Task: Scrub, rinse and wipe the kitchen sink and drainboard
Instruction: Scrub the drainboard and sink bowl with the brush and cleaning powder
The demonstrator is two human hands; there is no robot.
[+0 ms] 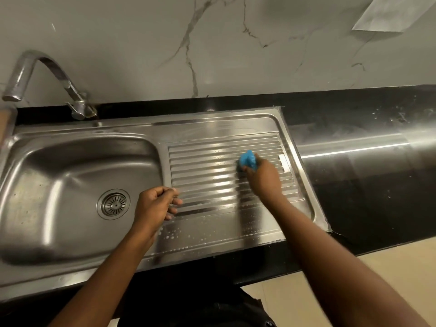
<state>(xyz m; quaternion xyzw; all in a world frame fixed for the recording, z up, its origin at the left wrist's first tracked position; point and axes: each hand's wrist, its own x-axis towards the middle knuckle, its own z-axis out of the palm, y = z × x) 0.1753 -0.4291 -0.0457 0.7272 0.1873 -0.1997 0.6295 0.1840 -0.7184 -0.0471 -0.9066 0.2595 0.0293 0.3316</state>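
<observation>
A stainless steel sink basin [59,185] with a round drain strainer [113,204] lies at the left. The ribbed drainboard [212,166] joins it on the right, with soapy droplets along its near edge. My right hand [264,178] presses a blue scrubber [248,159] against the ribs toward the drainboard's right side. My left hand [157,205] hovers over the seam between basin and drainboard, its fingers curled loosely, holding nothing that I can see.
A curved metal faucet [40,76] stands at the back left, its spout over the basin's left rim. Black countertop [368,185] runs to the right, wet and reflective. A marble wall backs the counter. Beige floor shows at the lower right.
</observation>
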